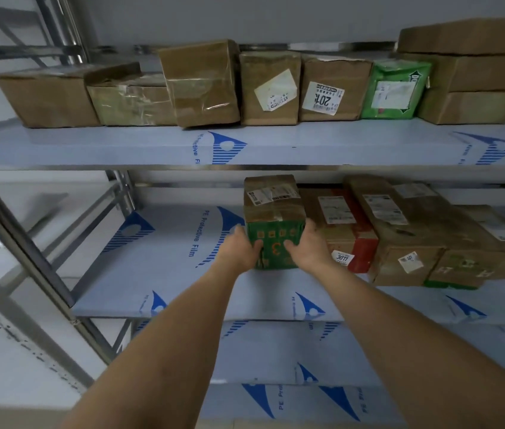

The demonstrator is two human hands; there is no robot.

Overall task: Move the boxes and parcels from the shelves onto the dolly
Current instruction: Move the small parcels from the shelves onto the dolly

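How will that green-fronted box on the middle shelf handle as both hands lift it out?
The green-fronted box looks square-edged and undented, so probably stiff enough for the left hand and right hand to squeeze from both sides. Its glossy tape may be somewhat slippery. It stands taller than the red-ended box close beside it, so dragging might tip it.

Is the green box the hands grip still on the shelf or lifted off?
Cannot tell: hands hide the green box base above the middle shelf.
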